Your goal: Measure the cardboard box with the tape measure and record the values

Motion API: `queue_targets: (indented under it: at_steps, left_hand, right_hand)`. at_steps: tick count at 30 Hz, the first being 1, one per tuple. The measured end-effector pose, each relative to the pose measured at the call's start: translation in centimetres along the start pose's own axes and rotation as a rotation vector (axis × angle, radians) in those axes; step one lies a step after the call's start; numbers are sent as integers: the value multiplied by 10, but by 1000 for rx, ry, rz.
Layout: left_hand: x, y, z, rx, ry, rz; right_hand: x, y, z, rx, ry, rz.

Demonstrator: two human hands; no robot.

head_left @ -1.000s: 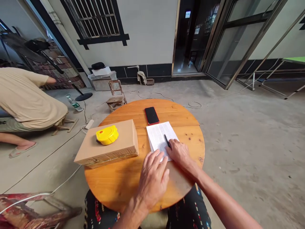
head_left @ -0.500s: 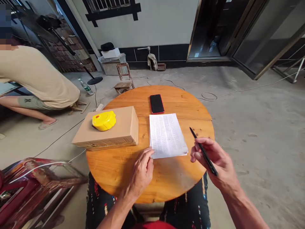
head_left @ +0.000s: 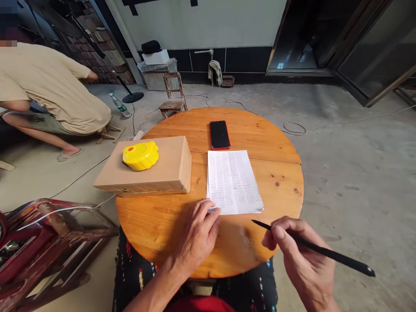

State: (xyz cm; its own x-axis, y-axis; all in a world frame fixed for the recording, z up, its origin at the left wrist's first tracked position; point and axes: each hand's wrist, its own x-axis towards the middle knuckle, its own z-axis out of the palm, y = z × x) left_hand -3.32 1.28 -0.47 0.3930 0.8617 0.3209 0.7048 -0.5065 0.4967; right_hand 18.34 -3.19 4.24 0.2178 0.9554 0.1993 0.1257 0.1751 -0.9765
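Note:
A black pen is pinched in my right hand, its tip pointing left, off the lower right corner of the paper. My left hand lies with fingers stretched out, the fingertips on the lower left corner of a small stack of paper sheets. The top sheet is filled with rows of small writing, too fine to read. Just beyond the sheets lies a phone with a dark screen and red edge. To the left, a yellow tape measure rests on a cardboard box.
The round wooden table carries all these things. Behind it stands a small wooden chair. At the left, a person in a beige shirt sits low, near a water bottle. Cables run across the floor.
My right hand has moved down and right, and the pen has swung flatter, now pointing left. My left hand has shifted slightly on the paper's corner. The seated person's arm reaches out.

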Motion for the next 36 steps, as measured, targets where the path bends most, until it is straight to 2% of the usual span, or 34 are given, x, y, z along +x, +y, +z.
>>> queue_targets:
  at_steps: [4,7,11,15,26,36]
  left_hand:
    - [1,6,2,96,45,-4]
    - [3,8,4,96,83,5]
    - [5,5,5,72,29,6]
    - [6,2,3,60,-7,51]
    - [9,-1,4,-3,3,37]
    - [12,-2,4,-31,11,33]
  right_hand:
    - [22,8,7,-155,-197,-5]
    - [37,12,19,-264,-278,-55]
    - [51,21,36,-258,-356,-4]
    - [52,32,44,-302,-357,54]
    - [47,37,46,-454,-374,-50]
    - [47,39,47,-465,-402,-99]
